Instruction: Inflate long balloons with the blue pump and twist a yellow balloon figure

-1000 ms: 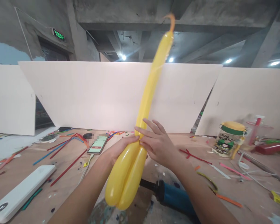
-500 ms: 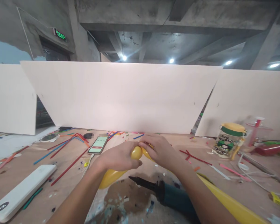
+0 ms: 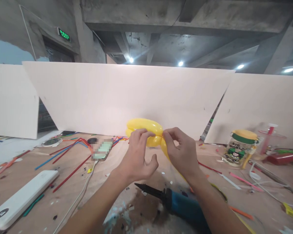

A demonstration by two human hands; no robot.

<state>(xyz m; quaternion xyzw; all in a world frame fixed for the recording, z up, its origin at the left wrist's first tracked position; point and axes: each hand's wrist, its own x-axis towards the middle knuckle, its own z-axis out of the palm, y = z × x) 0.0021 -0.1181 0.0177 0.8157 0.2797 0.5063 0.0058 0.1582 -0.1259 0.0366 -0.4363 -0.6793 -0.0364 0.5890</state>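
Note:
A long yellow modelling balloon [image 3: 144,124], twisted into a loop with a small bubble, is raised above the table in front of me. The fingers of my left hand [image 3: 139,156] curl around the near side of the loop, its thumb standing apart from the balloon. My right hand [image 3: 182,148] pinches the twisted joint between thumb and fingertips. From there the balloon's tail runs down behind my right wrist. Below my hands lies a blue hand pump [image 3: 183,203] with a black nozzle, touched by neither hand.
To the left are a white power bank [image 3: 26,195], a phone [image 3: 102,150] on a white cable, and several uninflated balloons [image 3: 73,175]. At right stand a yellow-lidded jar [image 3: 240,148] and a red-and-clear plastic item [image 3: 268,139]. White boards [image 3: 127,97] close off the back.
Both hands have shifted, bringing the balloon's twisted loop up into view. My left thumb has come away from the balloon. The tail at right has drawn in towards my right arm.

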